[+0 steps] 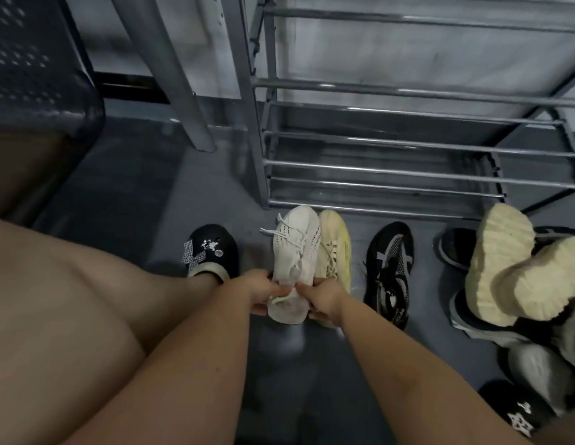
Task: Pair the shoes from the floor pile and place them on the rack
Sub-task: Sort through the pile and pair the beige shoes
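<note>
A white knit sneaker (296,248) and a pale yellow sneaker (336,248) lie side by side, toes pointing at the rack. My left hand (259,289) grips the heel end of the white sneaker from the left. My right hand (321,300) holds the heel ends where the two sneakers meet. The grey metal shoe rack (408,146) stands just beyond them, its bar shelves bare. A black and white sneaker (390,268) lies on the floor to the right.
A pile of shoes (517,284) with cream soles turned up sits at the far right. A black sneaker with a white pattern (517,415) lies at the lower right. My left foot wears a black clog with charms (212,248). A grey post (183,91) stands left of the rack.
</note>
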The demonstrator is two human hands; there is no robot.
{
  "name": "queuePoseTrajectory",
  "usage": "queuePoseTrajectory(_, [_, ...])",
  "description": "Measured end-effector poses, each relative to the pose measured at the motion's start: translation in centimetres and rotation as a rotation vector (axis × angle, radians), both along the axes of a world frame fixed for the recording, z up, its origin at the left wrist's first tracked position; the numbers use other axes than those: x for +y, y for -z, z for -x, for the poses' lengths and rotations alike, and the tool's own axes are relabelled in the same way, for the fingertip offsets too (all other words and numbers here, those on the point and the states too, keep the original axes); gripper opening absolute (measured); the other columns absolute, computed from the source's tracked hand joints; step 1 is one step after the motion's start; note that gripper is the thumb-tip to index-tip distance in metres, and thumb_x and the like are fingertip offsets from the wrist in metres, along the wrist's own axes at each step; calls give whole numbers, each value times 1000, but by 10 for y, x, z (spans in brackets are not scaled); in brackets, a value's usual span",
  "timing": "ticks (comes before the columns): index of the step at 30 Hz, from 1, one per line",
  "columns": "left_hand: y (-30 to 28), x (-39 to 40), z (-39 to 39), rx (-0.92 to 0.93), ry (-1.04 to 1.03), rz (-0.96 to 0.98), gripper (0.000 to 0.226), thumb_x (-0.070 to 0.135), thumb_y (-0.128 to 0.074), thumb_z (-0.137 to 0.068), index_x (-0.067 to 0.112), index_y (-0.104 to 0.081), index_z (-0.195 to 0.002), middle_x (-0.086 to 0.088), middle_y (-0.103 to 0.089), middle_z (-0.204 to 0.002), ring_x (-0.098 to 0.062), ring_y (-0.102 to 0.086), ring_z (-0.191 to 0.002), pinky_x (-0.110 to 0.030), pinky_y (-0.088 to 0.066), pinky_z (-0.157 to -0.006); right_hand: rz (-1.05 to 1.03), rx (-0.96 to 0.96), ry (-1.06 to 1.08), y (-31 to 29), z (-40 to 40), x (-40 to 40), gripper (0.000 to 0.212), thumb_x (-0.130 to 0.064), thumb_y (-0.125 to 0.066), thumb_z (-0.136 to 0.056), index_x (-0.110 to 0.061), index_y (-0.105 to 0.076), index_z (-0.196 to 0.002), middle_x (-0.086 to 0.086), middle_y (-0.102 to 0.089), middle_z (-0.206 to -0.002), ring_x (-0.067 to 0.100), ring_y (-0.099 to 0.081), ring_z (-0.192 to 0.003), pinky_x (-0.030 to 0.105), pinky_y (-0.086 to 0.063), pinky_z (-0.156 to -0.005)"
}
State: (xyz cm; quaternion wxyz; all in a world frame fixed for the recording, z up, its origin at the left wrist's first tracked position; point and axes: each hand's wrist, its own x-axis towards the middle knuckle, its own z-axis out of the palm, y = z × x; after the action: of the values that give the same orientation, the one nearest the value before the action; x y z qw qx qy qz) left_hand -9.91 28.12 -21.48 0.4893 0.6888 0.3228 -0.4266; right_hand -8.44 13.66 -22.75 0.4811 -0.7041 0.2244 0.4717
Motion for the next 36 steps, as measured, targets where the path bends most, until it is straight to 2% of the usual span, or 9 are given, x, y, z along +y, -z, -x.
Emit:
queuePoseTrajectory(3, [-2,-2,-1,-4,97,-73,46,38,-61,-89,14,-54,-127,-9,-62,-122,-25,-59,-110,-38,-51,-89,26,-31,-97,-2,-1,-1,19,-23,-57,-94,-14,-52,-78,2,-47,-66,14,-41,-54,24,-33,-44])
queuePoseTrajectory(5, [-6,-5,-4,-64,73,-139,54,39,-56,-91,13,-44,-137,-10,-55,-129,-27,-54,-114,-36,-47,-90,32,-78,-134,-10,-3,-3,8,-16,-56,-93,-13,-57,-101,1,-48,-69,11,-38,-53,18,-31,-38])
queuePoseTrajectory(7, [-10,-7,-9,-184,53,-251,65,40,-55,-92,12,-31,-146,-10,-41,-146,-28,-45,-129,-34,-41,-101,73,-153,-187,-18,-4,-8,20,-12,-55,-91,-13,-55,-111,1,-54,-83,10,-43,-62,14,-37,-41])
queuePoseTrajectory(10, [-19,-13,-12,-354,193,-435,63,39,-51,-94,18,-26,-148,-9,-36,-150,-29,-38,-136,-35,-32,-108,309,-338,-532,-30,-1,-22,38,-29,-48,-95,-11,-45,-127,9,-56,-121,25,-55,-102,26,-45,-78])
queuePoseTrajectory(12, [-23,-23,-9,-463,452,-577,65,40,-48,-94,20,-20,-149,-8,-24,-156,-28,-28,-141,-39,-27,-113,494,-441,-767,-35,1,-38,57,-34,-43,-95,-11,-27,-145,14,-41,-142,32,-43,-126,38,-40,-98])
queuePoseTrajectory(14, [-24,-38,-4,-564,735,-678,69,43,-43,-95,20,-10,-151,-6,-5,-160,-26,-10,-147,-40,-16,-118,585,-519,-837,-42,5,-57,69,-35,-47,-94,-16,-14,-151,11,-24,-153,32,-29,-138,43,-34,-106])
queuePoseTrajectory(18, [-32,-75,1,-666,1026,-687,71,46,-35,-97,18,1,-152,-6,11,-160,-24,10,-148,-38,3,-120,692,-601,-805,-54,16,-102,74,-48,-42,-95,-20,-6,-153,8,-5,-160,28,-10,-147,42,-21,-115])
queuePoseTrajectory(24, [-58,-125,1,-848,1263,-679,71,44,-31,-98,16,5,-152,-9,15,-159,-25,13,-147,-39,5,-119,872,-620,-737,-71,33,-167,75,-49,-38,-96,-20,1,-153,8,3,-161,27,1,-148,43,-12,-119])
queuePoseTrajectory(36, [-75,-211,-23,-919,1459,-601,74,48,-34,-97,19,6,-152,-6,19,-158,-23,15,-147,-37,7,-118,993,-523,-492,-79,59,-273,75,-53,-39,-95,-20,-5,-153,8,-1,-161,27,-2,-148,43,-12,-120])
